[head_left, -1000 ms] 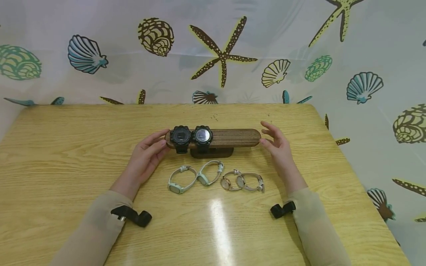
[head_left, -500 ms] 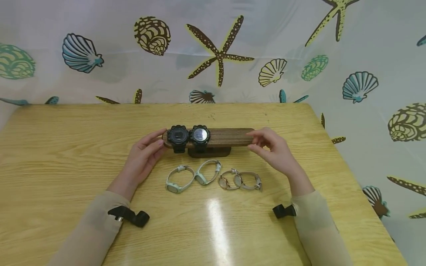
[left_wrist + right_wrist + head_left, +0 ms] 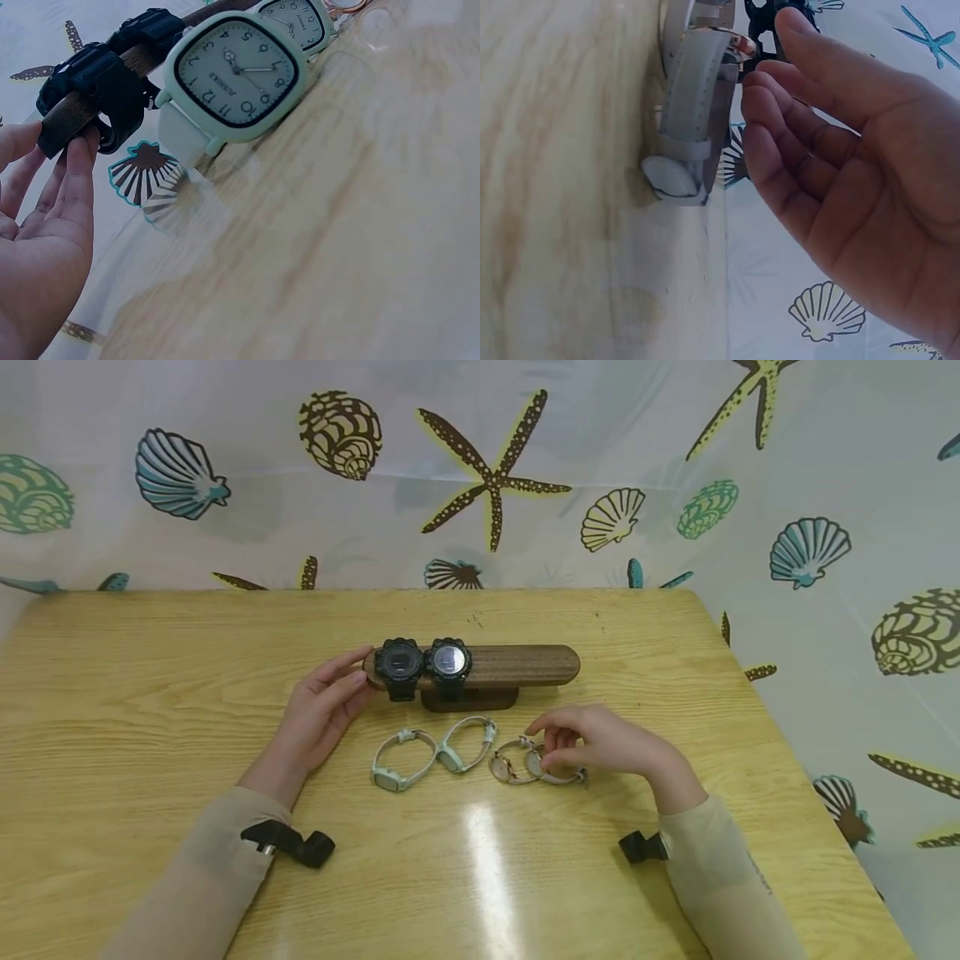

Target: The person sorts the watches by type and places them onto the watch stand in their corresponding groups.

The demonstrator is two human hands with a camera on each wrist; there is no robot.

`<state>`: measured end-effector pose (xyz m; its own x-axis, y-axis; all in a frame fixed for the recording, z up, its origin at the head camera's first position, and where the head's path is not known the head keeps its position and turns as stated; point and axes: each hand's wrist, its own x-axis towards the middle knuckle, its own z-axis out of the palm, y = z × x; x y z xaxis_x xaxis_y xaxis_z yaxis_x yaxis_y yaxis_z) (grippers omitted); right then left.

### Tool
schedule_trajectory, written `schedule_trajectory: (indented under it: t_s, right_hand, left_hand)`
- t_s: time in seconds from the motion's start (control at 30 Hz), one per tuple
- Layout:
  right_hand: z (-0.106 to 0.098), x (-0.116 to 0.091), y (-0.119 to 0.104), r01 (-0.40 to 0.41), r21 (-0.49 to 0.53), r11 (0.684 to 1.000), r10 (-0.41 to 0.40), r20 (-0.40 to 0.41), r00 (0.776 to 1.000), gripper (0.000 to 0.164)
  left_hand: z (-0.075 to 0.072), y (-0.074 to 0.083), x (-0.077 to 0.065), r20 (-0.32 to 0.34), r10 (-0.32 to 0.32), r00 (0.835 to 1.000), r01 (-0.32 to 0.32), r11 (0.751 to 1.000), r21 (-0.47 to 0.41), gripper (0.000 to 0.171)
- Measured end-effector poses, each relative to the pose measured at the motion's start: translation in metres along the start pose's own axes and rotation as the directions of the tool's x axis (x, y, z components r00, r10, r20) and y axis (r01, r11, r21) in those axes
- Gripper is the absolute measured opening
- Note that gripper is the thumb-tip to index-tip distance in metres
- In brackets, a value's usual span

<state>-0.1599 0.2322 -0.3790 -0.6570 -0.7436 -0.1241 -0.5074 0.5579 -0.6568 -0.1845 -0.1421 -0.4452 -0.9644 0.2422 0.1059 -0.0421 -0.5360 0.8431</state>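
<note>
My left hand [image 3: 311, 714] grips the left end of a dark brown wooden watch stand [image 3: 525, 666], thumb and fingers about its tip. Two black digital watches [image 3: 400, 661] are strapped round the bar's left half. In front lie two mint-green watches [image 3: 388, 779] with looped straps; a square face [image 3: 236, 76] shows large in the left wrist view. Right of them are two small round watches with pale straps [image 3: 686, 97]. My right hand [image 3: 600, 739] hovers over the rightmost one, fingers loosely bent, thumb apart from the fingertips; its fingers partly hide that watch.
Everything lies on a wood-grain table [image 3: 150, 693]. A white curtain [image 3: 262, 443] with shells and starfish hangs behind it and on the right. Each sleeve carries a black wrist camera [image 3: 318, 849].
My right hand has left the stand's right end and come down toward the round watches at the front. The left hand stays at the stand's left end.
</note>
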Motion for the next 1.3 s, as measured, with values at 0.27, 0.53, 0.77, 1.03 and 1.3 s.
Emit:
schedule_trajectory:
  t_s: [0.27,0.53,0.77,1.03,1.3]
  right_hand:
    - [0.008,0.001,0.000,-0.016,-0.009,1.000,0.017,0.056,0.998,0.038]
    - [0.011,0.004,-0.001,-0.038,-0.031,0.999,0.041,0.082,0.996,0.040]
    - [0.013,0.005,-0.003,-0.040,-0.055,0.998,0.045,0.089,0.995,0.040]
    - [0.010,0.001,-0.009,-0.047,-0.104,0.994,0.053,0.059,0.997,0.034]
    - [-0.006,-0.009,-0.010,-0.098,-0.066,0.993,0.096,-0.038,0.995,0.035]
  left_hand:
    - [0.000,0.001,0.000,0.010,0.003,1.000,-0.003,1.000,-0.002,0.040]
    - [0.001,0.002,-0.001,0.009,0.004,1.000,-0.004,1.000,-0.004,0.040]
    - [0.001,0.003,-0.001,0.015,0.009,1.000,-0.009,1.000,-0.002,0.039]
    - [0.001,0.002,-0.001,0.014,0.008,1.000,-0.008,1.000,0.001,0.039]
    - [0.000,0.002,-0.001,0.010,0.006,1.000,-0.006,1.000,0.008,0.039]
